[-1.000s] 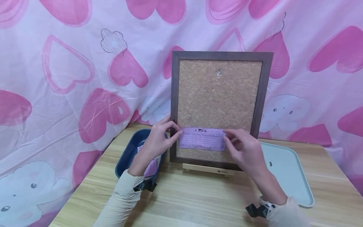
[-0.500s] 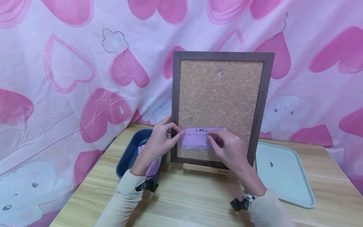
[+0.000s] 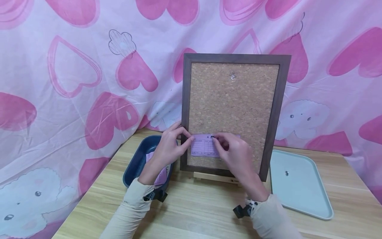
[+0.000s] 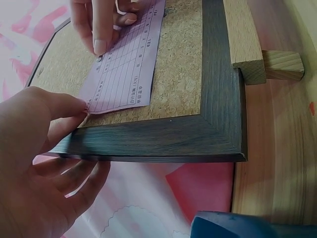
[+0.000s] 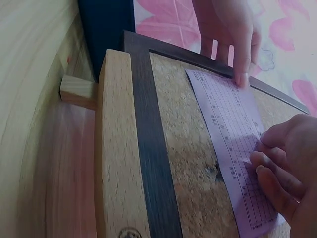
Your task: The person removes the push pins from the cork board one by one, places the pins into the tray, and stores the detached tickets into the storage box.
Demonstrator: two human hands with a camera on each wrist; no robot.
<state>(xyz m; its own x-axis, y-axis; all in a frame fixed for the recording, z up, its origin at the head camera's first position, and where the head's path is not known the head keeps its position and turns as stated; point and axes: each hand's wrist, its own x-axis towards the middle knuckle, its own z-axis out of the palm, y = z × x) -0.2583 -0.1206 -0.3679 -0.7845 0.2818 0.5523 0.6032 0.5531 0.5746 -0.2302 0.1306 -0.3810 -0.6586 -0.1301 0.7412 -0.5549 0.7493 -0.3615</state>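
Note:
A purple printed form (image 3: 201, 146) lies against the lower part of a cork board (image 3: 232, 103) with a dark wooden frame. My left hand (image 3: 171, 144) pinches the form's left edge between thumb and forefinger; in the left wrist view its other fingers reach past the frame's edge. A small shiny pin (image 3: 212, 136) shows at the form's top edge. Right at it, the thumb and forefinger of my right hand (image 3: 235, 152) pinch together, covering the form's right half. In the right wrist view the form (image 5: 223, 114) slants across the cork, and the fingers hide the pin.
A dark blue bin (image 3: 135, 159) with purple papers (image 3: 161, 177) stands at the left. At the right lies a pale green tray (image 3: 301, 192) with a small shiny piece (image 3: 286, 173). The board rests on a wooden stand (image 3: 215, 177); a clear shiny piece (image 3: 232, 76) sits high on the cork.
My right hand has let go of the form's right edge and moved left across it to the pin at the top. My left hand has stayed at the left edge.

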